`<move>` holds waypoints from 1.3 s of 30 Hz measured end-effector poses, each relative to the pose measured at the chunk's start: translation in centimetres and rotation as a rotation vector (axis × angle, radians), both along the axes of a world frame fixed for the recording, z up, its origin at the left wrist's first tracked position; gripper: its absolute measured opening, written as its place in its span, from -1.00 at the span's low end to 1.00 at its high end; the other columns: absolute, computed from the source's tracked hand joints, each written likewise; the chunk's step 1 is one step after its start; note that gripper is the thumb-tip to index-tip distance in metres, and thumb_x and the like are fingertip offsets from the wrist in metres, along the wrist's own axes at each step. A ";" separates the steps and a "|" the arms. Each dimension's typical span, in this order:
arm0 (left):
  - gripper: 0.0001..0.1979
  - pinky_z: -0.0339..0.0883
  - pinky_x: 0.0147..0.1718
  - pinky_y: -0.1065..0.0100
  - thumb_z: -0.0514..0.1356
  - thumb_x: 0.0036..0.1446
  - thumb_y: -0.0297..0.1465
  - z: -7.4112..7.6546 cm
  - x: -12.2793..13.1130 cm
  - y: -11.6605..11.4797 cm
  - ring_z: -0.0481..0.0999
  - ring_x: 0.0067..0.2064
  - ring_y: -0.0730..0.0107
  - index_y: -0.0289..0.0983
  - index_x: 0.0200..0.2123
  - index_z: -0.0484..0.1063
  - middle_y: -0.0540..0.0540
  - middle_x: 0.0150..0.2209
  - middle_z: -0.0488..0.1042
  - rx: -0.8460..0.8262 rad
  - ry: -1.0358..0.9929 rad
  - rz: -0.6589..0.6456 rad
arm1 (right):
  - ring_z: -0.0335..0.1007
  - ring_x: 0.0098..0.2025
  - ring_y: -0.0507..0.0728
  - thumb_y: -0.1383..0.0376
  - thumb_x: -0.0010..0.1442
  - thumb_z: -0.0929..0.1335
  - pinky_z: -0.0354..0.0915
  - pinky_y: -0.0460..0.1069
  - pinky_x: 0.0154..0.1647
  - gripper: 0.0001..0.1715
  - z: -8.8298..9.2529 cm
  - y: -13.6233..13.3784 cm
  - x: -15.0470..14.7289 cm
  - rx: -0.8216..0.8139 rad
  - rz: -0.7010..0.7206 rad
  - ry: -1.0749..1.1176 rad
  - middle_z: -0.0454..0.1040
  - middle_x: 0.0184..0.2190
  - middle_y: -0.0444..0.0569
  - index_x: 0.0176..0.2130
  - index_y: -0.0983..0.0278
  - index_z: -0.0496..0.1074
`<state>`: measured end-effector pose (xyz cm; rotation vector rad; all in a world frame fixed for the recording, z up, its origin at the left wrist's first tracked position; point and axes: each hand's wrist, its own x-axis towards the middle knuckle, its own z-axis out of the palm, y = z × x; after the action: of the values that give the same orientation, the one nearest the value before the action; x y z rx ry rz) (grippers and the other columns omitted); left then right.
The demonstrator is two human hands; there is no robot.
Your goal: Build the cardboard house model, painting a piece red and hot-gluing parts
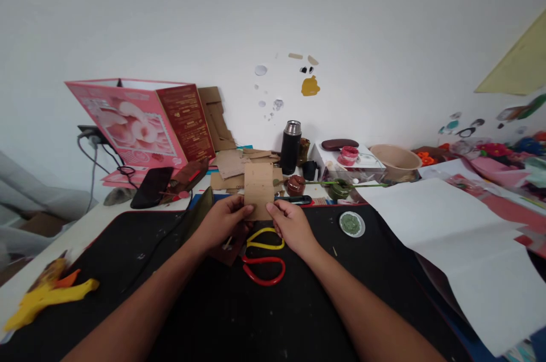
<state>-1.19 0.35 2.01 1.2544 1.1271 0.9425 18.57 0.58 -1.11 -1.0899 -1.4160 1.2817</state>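
One card (258,185): left hand (222,221) and right hand (296,228) pinch it low
Grip: we're apparently steadying it; next calls for even pressure
Scissors (264,260): toward mat's (298,316) far edge

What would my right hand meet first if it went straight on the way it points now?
Your right hand would first meet the cardboard piece it pinches; beyond that, probably the cardboard scraps, though depth is hard to judge.

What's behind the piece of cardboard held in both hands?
More cardboard scraps show past its left edge and above its top. Whatever the held piece directly covers cannot be seen.
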 end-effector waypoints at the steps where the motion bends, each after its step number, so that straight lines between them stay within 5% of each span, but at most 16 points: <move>1: -0.42 0.35 -0.51 0.39 0.50 -0.09 0.09 0.0 0.0 0.0 0.51 -0.45 0.35 -0.27 -0.23 0.54 -0.03 -0.37 0.59 0.000 -0.001 0.002 | 0.13 -0.65 0.03 -0.26 0.24 0.39 0.06 -0.06 -0.62 -0.38 0.0 0.0 0.0 0.005 0.003 -0.003 0.23 -0.68 -0.26 -0.43 0.19 0.33; 28: -0.45 0.45 -0.37 0.35 0.52 -0.06 0.02 -0.1 -0.6 0.1 0.56 -0.35 0.31 -0.27 -0.18 0.61 -0.10 -0.24 0.65 0.031 -0.041 0.059 | 0.13 -0.64 0.01 -0.25 0.30 0.36 0.06 -0.07 -0.60 -0.38 -0.2 -0.6 -0.4 0.019 0.037 -0.028 0.24 -0.67 -0.25 -0.43 0.18 0.28; 39: -0.42 0.36 -0.47 0.40 0.54 -0.15 0.04 1.3 0.0 -0.4 0.49 -0.44 0.38 -0.27 -0.26 0.53 0.00 -0.42 0.55 -0.029 -0.027 0.008 | 0.15 -0.64 0.03 -0.24 0.31 0.36 0.04 -0.06 -0.60 -0.36 -0.5 -0.2 0.0 0.065 0.007 -0.078 0.21 -0.69 -0.24 -0.49 0.17 0.27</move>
<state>-1.21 -0.08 3.29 1.2113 1.1211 0.9437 18.58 0.33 -1.60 -1.1026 -1.5104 1.2016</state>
